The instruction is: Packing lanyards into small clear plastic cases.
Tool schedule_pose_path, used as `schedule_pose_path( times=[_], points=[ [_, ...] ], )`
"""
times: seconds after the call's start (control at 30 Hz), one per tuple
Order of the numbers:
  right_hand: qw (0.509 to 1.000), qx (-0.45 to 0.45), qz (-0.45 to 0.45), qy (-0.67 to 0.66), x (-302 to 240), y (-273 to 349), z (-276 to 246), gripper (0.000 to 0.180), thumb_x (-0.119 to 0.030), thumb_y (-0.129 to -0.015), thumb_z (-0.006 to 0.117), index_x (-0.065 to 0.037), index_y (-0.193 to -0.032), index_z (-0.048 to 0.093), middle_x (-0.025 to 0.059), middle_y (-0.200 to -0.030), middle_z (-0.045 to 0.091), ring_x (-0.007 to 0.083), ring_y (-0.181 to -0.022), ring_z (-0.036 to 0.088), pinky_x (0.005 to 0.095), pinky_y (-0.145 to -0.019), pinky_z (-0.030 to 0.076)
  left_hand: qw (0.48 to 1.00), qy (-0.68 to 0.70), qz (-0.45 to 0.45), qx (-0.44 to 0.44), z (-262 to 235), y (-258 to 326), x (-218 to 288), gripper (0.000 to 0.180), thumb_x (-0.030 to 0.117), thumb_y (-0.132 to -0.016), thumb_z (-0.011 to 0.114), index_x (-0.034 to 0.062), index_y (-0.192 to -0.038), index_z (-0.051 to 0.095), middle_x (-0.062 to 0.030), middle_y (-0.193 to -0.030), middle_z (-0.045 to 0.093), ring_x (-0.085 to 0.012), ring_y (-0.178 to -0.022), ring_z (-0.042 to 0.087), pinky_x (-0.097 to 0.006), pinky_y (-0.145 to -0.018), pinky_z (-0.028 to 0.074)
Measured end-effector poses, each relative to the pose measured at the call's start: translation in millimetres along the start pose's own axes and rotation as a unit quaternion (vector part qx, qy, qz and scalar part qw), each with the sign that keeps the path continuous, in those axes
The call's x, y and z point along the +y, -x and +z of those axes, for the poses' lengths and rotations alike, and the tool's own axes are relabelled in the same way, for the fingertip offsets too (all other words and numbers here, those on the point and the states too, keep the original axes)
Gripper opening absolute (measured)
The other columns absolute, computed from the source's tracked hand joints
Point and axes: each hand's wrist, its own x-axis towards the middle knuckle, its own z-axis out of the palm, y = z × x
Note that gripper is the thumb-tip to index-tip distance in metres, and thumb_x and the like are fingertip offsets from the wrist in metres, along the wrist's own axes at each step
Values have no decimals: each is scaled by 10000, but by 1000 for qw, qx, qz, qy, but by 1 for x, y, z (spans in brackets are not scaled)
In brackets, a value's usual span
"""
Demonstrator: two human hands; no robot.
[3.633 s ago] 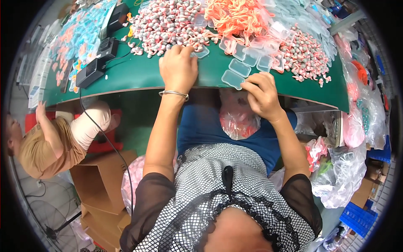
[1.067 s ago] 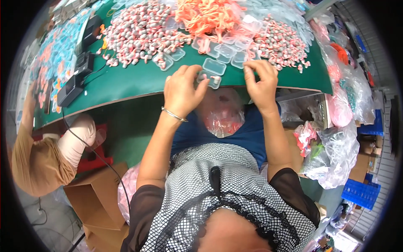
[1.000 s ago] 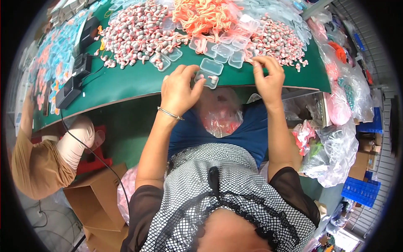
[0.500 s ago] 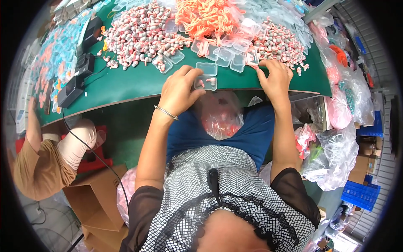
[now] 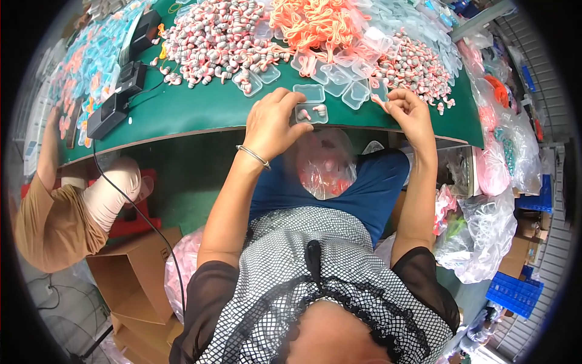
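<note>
My left hand (image 5: 274, 121) holds a small hinged clear plastic case (image 5: 311, 120) at the table's front edge, thumb and fingers on its left side. Its lid lies folded back on the far side. Two pink-and-grey ribbed earplugs (image 5: 319, 110) rest in the case, apart from each other. To the right, my right hand (image 5: 413, 118) has thumb and forefinger closed in a pinch on a pinkish-orange cord (image 5: 378, 101), beside a loose clear case. A heap of orange cords (image 5: 315, 27) lies farther back, between two piles of earplugs (image 5: 218, 39).
Other clear cases (image 5: 356, 94) lie just beyond my hands. Black boxy devices (image 5: 108, 123) with a cable stand at left on the green table (image 5: 182, 112). Another person's arm (image 5: 47, 148) reaches to the table at far left. Plastic bags (image 5: 494, 158) crowd the right side.
My right hand has closed its fingers on the cord and drawn it slightly toward me. The left hand stays on the case; the whole view has shifted a little.
</note>
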Motion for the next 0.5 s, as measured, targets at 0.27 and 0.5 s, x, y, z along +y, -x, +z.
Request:
schedule_pose_path(
  times=[0.27, 0.5],
  points=[
    [975, -36, -210, 59, -28, 23, 66, 84, -15, -883, 699, -13, -965, 681, 32, -851, 689, 92, -766, 629, 247, -716, 489, 1000, 5, 22, 17, 2, 1, -1, 501, 206, -660, 866, 90, -1098, 653, -77, -959, 635, -290, -859, 629, -397, -718, 507],
    [883, -45, -403, 235, -25, -10, 101, 122, -77, -794, 725, -98, -911, 694, 30, -883, 686, 241, -869, 622, 367, -816, 449, 1000, 16, 3, 9, 3, 1, -2, 512, 216, -648, 870, 71, -1086, 648, -76, -961, 630, -295, -914, 621, -405, -776, 490]
  ],
)
